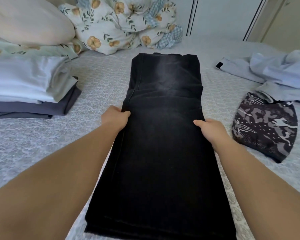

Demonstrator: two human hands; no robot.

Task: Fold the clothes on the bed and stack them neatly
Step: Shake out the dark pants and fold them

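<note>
soft even daylight, faint shadows, mostly sharp, with wide-angle stretching toward the edges.

Trousers [163, 135]: black, faded grey patch
Bed [97, 80]: pale grey, lacy pattern
Stack [29, 87]: white, sage, charcoal
Shirt [275, 73]: light blue
Garment [265, 125]: black-grey camouflage
Duvet [121, 23]: floral, blue check

I see a pair of black denim trousers [164, 135] lying lengthwise down the middle of the grey patterned bed [97, 80]. My left hand [115, 118] grips their left edge, my right hand [209, 129] their right edge. A stack of folded white and grey garments [29, 89] sits near the bed's left edge; a black-and-grey patterned garment [265, 127] and crumpled pale blue shirt [275, 70] lie toward the right edge.
</note>
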